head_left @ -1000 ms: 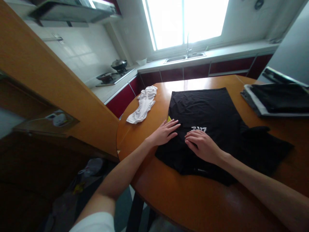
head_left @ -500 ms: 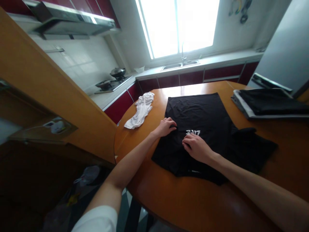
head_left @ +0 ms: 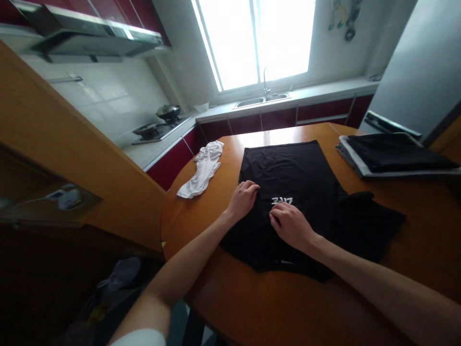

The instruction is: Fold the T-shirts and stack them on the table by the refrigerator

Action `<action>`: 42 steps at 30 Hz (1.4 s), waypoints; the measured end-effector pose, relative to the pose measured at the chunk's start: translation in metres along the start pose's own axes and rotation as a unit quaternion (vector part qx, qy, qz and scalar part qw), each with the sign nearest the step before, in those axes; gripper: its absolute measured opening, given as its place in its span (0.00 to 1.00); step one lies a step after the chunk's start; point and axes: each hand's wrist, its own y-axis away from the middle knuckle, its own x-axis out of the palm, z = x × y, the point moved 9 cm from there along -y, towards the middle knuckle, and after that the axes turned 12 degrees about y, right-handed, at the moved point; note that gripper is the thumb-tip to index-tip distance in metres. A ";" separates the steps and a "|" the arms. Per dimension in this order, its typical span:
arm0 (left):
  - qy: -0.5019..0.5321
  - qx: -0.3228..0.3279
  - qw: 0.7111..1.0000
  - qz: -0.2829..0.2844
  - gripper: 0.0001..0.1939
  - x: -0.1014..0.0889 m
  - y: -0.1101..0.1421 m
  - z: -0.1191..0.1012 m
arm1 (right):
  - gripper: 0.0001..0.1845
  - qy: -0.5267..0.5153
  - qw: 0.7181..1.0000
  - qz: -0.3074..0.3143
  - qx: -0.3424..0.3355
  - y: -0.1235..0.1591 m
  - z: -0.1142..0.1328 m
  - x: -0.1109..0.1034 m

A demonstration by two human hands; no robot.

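A black T-shirt (head_left: 288,168) with white lettering lies on the wooden table, its left side folded inward and a sleeve spread out at the right. My left hand (head_left: 245,198) is at the shirt's left edge, fingers curled down and closed on the cloth. Just below the white lettering, my right hand (head_left: 291,223) has its thumb and fingers bent together on the fabric. The cloth under both palms is hidden.
A crumpled white cloth (head_left: 202,170) lies at the left of the round-edged table (head_left: 230,298). Folded dark and grey clothes (head_left: 392,151) are stacked at the right. Behind are a sink (head_left: 262,100), a stove with pans (head_left: 167,113) and a fridge (head_left: 406,72).
My left hand has turned slightly and drawn back a little along the shirt's edge. The right hand stays near the lettering. The whole view has shifted slightly.
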 end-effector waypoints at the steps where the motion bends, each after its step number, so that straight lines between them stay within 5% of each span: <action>1: -0.001 -0.002 1.000 0.013 0.16 0.005 0.003 -0.004 | 0.12 -0.010 1.000 -0.002 -0.017 0.000 0.005 -0.002; 6: 0.012 -0.032 0.994 0.108 0.26 0.030 0.015 -0.006 | 0.12 -0.046 0.994 0.020 -0.102 0.007 0.032 -0.002; 10: 0.018 -0.045 0.997 0.054 0.27 0.015 0.008 0.011 | 0.13 -0.036 0.993 0.044 -0.104 0.010 0.037 0.003; 15: -0.016 -0.112 0.987 0.110 0.34 0.023 0.010 0.046 | 0.13 -0.029 0.993 0.051 -0.103 0.009 0.034 0.007; 21: 0.019 -0.118 0.990 0.077 0.32 0.019 0.004 0.058 | 0.12 -0.029 0.993 0.050 -0.107 0.009 0.033 0.006; 27: 0.083 -0.165 0.978 -0.094 0.26 -0.035 -0.007 0.102 | 0.12 -0.035 0.992 0.059 -0.106 0.009 0.032 0.006; 30: 0.068 -0.202 0.970 -0.121 0.25 -0.056 -0.002 0.123 | 0.12 -0.040 0.991 0.061 -0.108 0.010 0.032 0.005; 33: 0.044 -0.159 0.982 -0.087 0.24 -0.055 -0.001 0.107 | 0.12 -0.043 0.991 0.061 -0.110 0.010 0.031 0.005; 37: 0.032 -0.061 0.997 0.024 0.25 -0.018 0.000 0.062 | 0.12 -0.046 0.991 0.062 -0.114 0.010 0.031 0.005; 42: 0.007 -0.089 0.984 0.154 0.32 0.017 0.010 0.053 | 0.12 -0.046 0.990 0.071 -0.111 0.010 0.031 0.006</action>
